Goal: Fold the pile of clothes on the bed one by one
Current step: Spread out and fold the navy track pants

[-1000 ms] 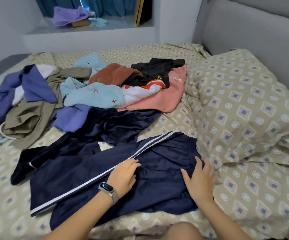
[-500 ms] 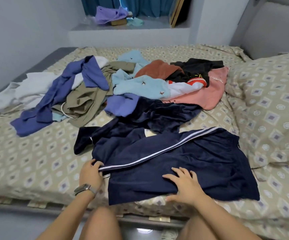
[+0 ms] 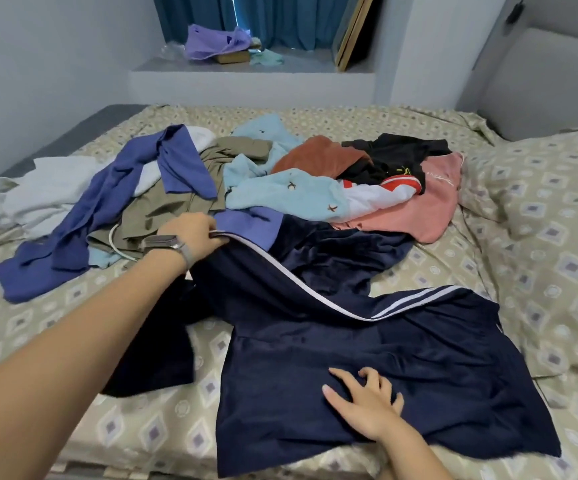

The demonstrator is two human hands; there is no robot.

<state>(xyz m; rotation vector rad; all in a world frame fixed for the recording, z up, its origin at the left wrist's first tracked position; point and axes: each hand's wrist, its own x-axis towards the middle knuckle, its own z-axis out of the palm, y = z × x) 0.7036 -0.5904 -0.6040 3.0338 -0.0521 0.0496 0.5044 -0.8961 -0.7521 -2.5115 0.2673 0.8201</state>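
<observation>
The step in hand looks like spreading the navy shorts [image 3: 367, 358] flat on the bed [image 3: 38, 323]. The left hand [image 3: 190, 233] pinches their white-striped hem at ten o'clock, fingers curled round it; the right hand [image 3: 367, 407] presses the cloth at six o'clock, fingers loosely bent. Next, probably lay that leg over its twin (edges matched). The pile of clothes [image 3: 280, 181] waits at twelve o'clock; no containers show.

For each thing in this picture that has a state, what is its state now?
Navy striped pants: spread on the bed, half folded.
Left hand: grips the pants' striped edge, lifted.
Right hand: presses the pants flat.
Clothes pile: unfolded, heaped.
Curtain: drawn closed.
</observation>
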